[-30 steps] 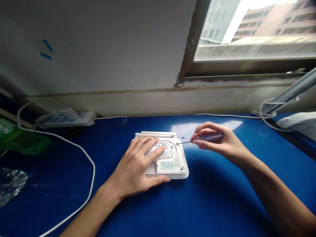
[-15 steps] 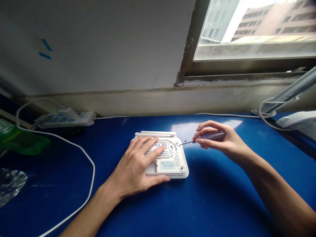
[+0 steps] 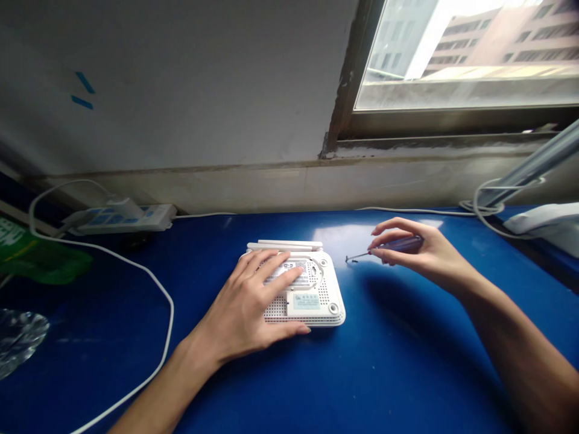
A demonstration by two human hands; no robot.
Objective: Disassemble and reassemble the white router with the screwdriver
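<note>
While left hand point(image 3: 253, 298), grip spread, partly covers white router point(image 3: 333, 283), right hand point(image 3: 423, 250) pinching screwdriver point(image 3: 400, 245), power strip point(image 3: 158, 217) farther left.

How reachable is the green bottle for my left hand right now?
Probably yes: your left hand rests on the white router, though a white cable crosses the way to the green bottle.

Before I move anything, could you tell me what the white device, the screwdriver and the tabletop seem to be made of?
White device: satin, probably moulded plastic, given its even colour and small vent holes. Screwdriver: translucent purplish handle, likely plastic; the thin grey shaft looks metal. Tabletop: smooth, glossy blue, reflecting light; paint, laminate or plastic, I can't tell.
</note>
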